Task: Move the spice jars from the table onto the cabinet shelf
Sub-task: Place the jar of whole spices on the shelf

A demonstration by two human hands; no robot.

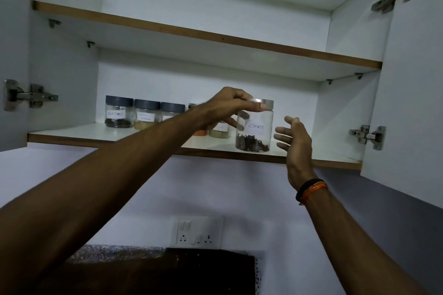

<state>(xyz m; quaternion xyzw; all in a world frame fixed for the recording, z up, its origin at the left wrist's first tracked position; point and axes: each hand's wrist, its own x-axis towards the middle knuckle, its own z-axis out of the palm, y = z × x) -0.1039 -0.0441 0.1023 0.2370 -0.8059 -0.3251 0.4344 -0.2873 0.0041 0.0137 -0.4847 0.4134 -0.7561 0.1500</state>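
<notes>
A clear jar labelled "Cloves" [255, 132] with a silver lid stands on the lower cabinet shelf [96, 134], near its front edge. My left hand [227, 108] grips it from the left, fingers over the lid and thumb on the glass. My right hand [293, 141] hovers just right of the jar, fingers spread, not touching it. Further left on the same shelf stand a black pepper jar [118, 115], a jar of tan powder [146, 115] and a third grey-lidded jar [171, 111]. Two more jars, one with orange contents [200, 132], are partly hidden behind my left wrist.
The upper shelf [215, 37] holds nothing that I can see. Both cabinet doors are swung open, with hinges [368, 136] at the sides. Below on the wall sits a socket and switch plate [197, 232], above a dark board on a speckled counter [167, 263].
</notes>
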